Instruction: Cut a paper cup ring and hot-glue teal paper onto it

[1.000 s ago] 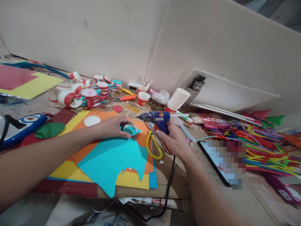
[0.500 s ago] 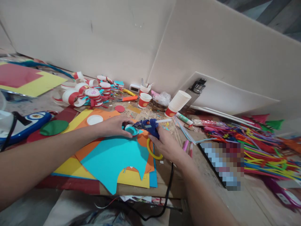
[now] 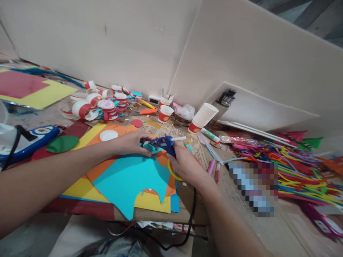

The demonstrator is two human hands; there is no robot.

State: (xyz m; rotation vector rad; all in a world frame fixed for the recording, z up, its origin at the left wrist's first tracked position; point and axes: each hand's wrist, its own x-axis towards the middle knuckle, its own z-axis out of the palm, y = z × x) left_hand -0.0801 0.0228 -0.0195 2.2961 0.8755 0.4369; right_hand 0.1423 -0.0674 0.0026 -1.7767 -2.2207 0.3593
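Your right hand [image 3: 184, 165] has its grip clenched around the blue glue gun [image 3: 165, 141]. The gun lies nearly level just above the surface [image 3: 182, 205], with its nozzle pointing left and its tip at the small teal round piece [image 3: 149, 147]. A pale glue stick [image 3: 179, 138] juts from the gun's back, and a black cord [image 3: 191, 214] runs from its handle down over the surface's front edge. Your left hand [image 3: 130, 142] grasps the round piece at its rim with the fingertips. It holds the piece on the stacked coloured paper, at the top edge of the big teal sheet [image 3: 131, 178]. Yellow-handled scissors [image 3: 173, 174] lie just under your right hand.
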